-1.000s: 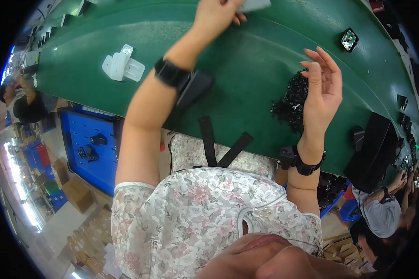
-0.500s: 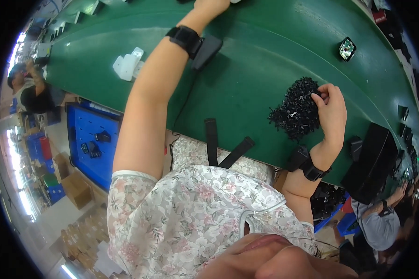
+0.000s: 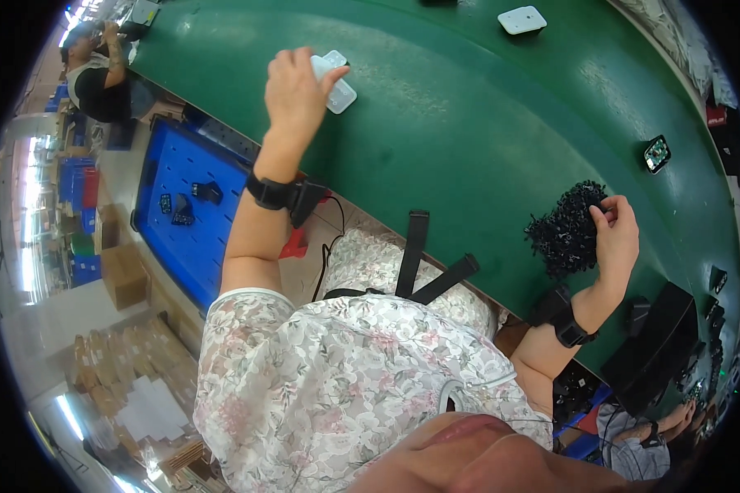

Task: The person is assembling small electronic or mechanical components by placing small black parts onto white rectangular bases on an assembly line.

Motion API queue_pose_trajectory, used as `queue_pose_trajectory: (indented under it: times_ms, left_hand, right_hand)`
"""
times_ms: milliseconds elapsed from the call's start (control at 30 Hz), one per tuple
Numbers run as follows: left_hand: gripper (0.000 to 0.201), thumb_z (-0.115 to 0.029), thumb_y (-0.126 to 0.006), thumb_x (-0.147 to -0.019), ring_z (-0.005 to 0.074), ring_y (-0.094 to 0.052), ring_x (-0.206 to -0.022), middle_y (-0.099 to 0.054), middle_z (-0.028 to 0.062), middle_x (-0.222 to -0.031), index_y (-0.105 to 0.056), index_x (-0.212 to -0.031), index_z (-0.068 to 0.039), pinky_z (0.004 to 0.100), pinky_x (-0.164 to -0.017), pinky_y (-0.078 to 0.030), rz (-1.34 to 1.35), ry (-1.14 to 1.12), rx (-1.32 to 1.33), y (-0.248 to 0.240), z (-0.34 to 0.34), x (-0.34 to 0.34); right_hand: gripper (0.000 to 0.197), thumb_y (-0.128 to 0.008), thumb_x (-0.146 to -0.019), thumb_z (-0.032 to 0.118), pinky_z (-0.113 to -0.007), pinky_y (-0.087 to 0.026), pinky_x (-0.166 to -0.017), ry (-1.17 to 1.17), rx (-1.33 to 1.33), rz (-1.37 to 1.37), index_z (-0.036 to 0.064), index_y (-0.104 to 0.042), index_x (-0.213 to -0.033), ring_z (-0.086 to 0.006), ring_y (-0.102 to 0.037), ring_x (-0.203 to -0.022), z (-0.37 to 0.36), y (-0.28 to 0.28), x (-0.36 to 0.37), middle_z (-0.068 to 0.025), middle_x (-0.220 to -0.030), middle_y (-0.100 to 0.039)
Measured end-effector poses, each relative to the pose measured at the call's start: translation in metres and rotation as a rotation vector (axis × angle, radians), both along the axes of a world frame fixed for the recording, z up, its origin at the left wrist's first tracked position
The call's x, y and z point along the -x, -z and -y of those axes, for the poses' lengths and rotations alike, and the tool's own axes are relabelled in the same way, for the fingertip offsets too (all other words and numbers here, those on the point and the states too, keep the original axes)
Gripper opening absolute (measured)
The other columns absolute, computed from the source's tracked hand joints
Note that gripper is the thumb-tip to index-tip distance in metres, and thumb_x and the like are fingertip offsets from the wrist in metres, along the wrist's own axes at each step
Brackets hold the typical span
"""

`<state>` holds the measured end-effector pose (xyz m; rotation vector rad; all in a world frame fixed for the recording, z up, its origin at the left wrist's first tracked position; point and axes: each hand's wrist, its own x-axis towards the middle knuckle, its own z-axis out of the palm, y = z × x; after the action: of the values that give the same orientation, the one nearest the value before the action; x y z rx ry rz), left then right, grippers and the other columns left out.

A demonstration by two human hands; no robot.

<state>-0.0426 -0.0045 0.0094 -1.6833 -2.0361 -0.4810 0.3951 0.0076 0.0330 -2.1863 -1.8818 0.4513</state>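
Note:
My left hand is over the white plastic covers on the left part of the green table. Its fingers and thumb close on the edge of one cover, while another pale piece lies partly under it. To the right, my right hand rests at the edge of a pile of small black parts. Thumb and fingertips are pinched together there; whatever they hold is too small to make out. Both wrists wear black straps with a black block.
The green table carries a white-topped black case at the far side and an open case with a circuit board at the right. A black box stands right. A blue tray sits left; co-workers are at both sides.
My left hand has come back from the far side of the table to the white covers. My right hand stays at the black pile. The whole view has shifted.

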Motion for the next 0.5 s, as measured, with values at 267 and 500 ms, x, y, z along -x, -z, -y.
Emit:
queue_pose_trajectory:
  times_ms: [267,500]
  left_hand:
    - [0.021,-0.022,-0.056,-0.089,0.0383,-0.057,-0.086,-0.060,0.0176,-0.090,-0.059,-0.097,-0.003,0.0467,-0.073,-0.046,0.109,0.039,0.265,0.008,0.002,0.039]
    - [0.029,-0.008,-0.049,-0.092,0.0128,-0.064,-0.064,-0.069,0.0095,-0.081,-0.058,-0.120,-0.009,0.0252,-0.056,-0.049,0.797,0.219,-0.029,-0.031,0.001,-0.029]
  right_hand:
    - [0.016,-0.069,-0.080,0.012,-0.029,-0.044,-0.063,-0.007,-0.079,-0.080,0.0043,-0.057,-0.086,-0.0148,-0.050,-0.065,-0.006,0.013,-0.013,-0.0043,-0.070,-0.055]
    - [0.010,-0.063,-0.085,0.009,-0.027,-0.045,-0.062,0.069,-0.281,-0.282,0.0016,-0.061,-0.091,-0.0132,-0.057,-0.066,-0.005,0.013,-0.003,-0.0068,-0.075,-0.062]
